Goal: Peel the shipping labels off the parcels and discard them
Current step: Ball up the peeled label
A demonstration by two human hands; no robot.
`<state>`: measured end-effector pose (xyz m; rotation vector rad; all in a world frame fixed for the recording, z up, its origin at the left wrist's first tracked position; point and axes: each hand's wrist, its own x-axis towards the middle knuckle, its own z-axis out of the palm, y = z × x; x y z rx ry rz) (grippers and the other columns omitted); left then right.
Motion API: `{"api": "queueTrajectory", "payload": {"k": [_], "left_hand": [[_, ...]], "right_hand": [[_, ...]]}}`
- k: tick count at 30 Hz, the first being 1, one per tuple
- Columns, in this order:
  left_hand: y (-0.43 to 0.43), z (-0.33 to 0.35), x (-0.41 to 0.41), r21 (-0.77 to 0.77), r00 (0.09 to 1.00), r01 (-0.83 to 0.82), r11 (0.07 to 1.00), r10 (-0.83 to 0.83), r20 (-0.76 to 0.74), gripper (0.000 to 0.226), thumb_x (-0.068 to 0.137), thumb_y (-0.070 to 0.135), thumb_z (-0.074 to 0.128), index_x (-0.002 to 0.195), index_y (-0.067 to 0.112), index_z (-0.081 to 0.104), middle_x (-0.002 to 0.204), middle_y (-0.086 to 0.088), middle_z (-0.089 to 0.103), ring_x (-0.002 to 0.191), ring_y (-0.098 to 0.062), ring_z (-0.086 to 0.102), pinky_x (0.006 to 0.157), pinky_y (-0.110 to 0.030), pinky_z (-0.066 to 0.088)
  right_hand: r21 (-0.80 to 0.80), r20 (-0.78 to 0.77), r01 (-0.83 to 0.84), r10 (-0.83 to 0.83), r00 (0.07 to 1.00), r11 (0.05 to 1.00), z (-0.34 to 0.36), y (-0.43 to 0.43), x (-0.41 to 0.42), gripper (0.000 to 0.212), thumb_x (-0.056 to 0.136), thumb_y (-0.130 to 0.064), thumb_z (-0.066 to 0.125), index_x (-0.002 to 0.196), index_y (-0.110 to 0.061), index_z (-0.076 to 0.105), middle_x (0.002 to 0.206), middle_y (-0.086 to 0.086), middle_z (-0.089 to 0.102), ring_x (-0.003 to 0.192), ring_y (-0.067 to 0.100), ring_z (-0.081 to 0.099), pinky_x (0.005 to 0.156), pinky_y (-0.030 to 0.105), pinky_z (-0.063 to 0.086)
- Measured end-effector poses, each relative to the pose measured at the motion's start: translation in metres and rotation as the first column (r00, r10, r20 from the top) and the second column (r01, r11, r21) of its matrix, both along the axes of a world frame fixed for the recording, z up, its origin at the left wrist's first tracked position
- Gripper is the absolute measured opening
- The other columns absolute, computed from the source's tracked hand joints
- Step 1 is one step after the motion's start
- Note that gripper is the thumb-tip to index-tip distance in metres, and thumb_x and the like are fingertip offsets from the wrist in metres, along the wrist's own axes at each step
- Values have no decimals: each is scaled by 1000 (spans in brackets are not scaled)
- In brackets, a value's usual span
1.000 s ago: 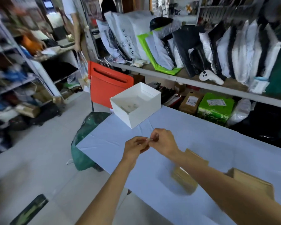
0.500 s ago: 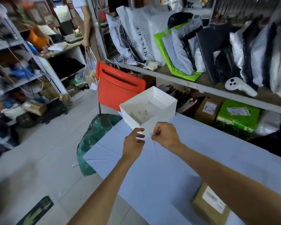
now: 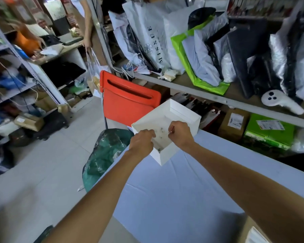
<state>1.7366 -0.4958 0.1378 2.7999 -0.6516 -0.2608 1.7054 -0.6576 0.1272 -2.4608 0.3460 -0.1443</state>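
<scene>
over white box [image 3: 165, 155], right hand [image 3: 180, 133] pinches bit, maybe label scrap [image 3: 170, 132], to drop; left hand [image 3: 142, 141] curled, hold unclear.

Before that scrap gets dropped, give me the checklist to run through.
1. Both hands above the opening of the white box: ok, left hand and right hand are both over it.
2. Box resting on the table: ok, it sits at the far corner.
3. Room inside the box: ok, only small scraps on its floor.
4. Label piece pinched in a hand: cannot tell, the curled fingers hide it.
5. Next parcel close by: ok, at the table's near edge, bottom right.
</scene>
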Motion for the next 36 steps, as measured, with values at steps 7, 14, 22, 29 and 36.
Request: {"api": "queueTrajectory", "payload": {"k": [7, 14, 22, 29, 36], "left_hand": [[-14, 14, 31, 31, 998, 22, 999, -20, -65, 37, 86, 6, 53, 119, 21, 59, 126, -6, 58, 114, -28, 55, 88, -34, 44], [-23, 14, 43, 26, 995, 66, 997, -64, -71, 37, 85, 5, 52, 118, 19, 60, 125, -6, 59, 112, -29, 57, 92, -36, 47], [-63, 17, 21, -7, 978, 200, 980, -200, -67, 32, 88, 13, 57, 119, 19, 61, 127, -4, 60, 114, -25, 56, 92, -34, 46], [-105, -3, -21, -58, 937, 322, 945, -327, -124, 32, 89, 11, 55, 120, 15, 61, 127, -9, 59, 112, -28, 58, 91, -33, 48], [-168, -37, -114, -51, 786, 578, 814, -572, -235, 27, 86, 13, 60, 113, 16, 66, 120, -8, 63, 108, -28, 59, 91, -38, 51]], "right_hand": [[-238, -19, -84, 82, 996, 968, 9, 0, 48, 25, 97, -20, 52, 108, -3, 67, 111, 13, 63, 101, 27, 60, 83, 31, 45], [-273, -104, -92, 65, 992, 958, 19, -11, 49, 26, 92, -20, 55, 114, -7, 62, 114, 9, 62, 104, 26, 59, 83, 32, 47], [-293, -343, -201, 94, 935, 935, 26, -39, 4, 32, 92, -26, 57, 119, -9, 57, 121, 8, 58, 109, 25, 56, 91, 37, 50], [-341, -321, -112, -4, 947, 933, 26, -70, -71, 31, 91, -25, 57, 118, -10, 60, 117, 8, 62, 104, 25, 60, 88, 39, 52], [-350, -447, 131, -288, 847, 928, 5, -129, -213, 38, 90, -24, 59, 124, -9, 56, 127, 15, 55, 117, 32, 53, 93, 37, 46]]}}
